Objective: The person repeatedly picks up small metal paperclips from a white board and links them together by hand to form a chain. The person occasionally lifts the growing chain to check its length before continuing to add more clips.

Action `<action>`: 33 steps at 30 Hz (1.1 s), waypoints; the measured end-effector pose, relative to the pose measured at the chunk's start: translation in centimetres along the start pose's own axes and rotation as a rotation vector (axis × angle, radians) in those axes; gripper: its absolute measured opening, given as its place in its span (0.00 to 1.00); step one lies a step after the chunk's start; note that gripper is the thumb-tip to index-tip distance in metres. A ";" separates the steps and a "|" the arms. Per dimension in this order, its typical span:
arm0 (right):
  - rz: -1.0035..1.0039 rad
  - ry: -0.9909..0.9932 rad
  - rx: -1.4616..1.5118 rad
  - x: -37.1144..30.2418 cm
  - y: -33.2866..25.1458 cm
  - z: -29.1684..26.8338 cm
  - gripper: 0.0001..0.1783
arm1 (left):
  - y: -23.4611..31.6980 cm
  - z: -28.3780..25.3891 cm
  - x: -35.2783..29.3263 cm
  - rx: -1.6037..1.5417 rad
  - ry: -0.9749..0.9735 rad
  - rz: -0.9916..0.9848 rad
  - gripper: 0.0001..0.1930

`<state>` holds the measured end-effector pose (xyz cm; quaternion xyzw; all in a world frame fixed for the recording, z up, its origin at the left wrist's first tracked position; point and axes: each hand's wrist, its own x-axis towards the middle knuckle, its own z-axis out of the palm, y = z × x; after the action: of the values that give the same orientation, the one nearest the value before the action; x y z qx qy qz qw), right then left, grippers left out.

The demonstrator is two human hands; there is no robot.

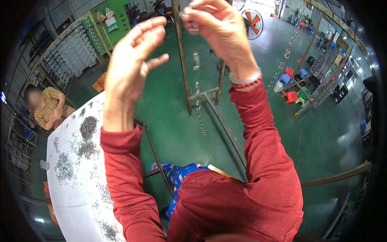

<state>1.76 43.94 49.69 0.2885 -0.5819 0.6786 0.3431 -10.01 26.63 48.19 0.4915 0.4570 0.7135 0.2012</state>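
Bare hands [133, 60] [219, 32], glinting linked strand [197, 85]

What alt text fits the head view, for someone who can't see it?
A person's right hand appears to pinch a hanging metal chain, the open left hand raised beside it. At left, a white-covered table bears piles of small metal pieces, with another person in a striped shirt near its far edge.

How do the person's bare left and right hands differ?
The left hand is spread open and looks empty; the right hand is curled beside a silvery hanging metal chain, its grip unclear. The left hand's wrist looks bare; the right hand's has a white band and red beaded bracelet. Both extend from red fabric sleeves.
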 end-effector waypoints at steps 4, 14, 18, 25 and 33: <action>-0.149 0.266 -0.457 -1.3 -4.4 -2.6 0.21 | -5.3 -3.1 -4.9 0.162 0.031 -0.296 0.17; -0.225 0.428 -0.978 -4.1 -14.6 -12.5 0.15 | -21.8 -18.2 -30.9 0.210 0.578 -0.990 0.15; -0.271 0.529 -1.050 -3.9 -17.8 -15.0 0.14 | -22.9 -20.3 -37.1 0.099 0.583 -0.996 0.15; -0.292 0.680 -1.174 -1.7 -22.4 -20.8 0.13 | -22.4 -20.7 -38.5 0.003 0.514 -0.867 0.17; -0.401 0.760 -1.476 0.8 -24.2 -23.6 0.10 | -22.1 -20.5 -38.3 -0.036 0.545 -0.890 0.15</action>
<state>20.86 69.45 60.98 -0.1586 -0.6581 0.1027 0.7288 -15.03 0.15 7.57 0.0428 0.6450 0.6688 0.3672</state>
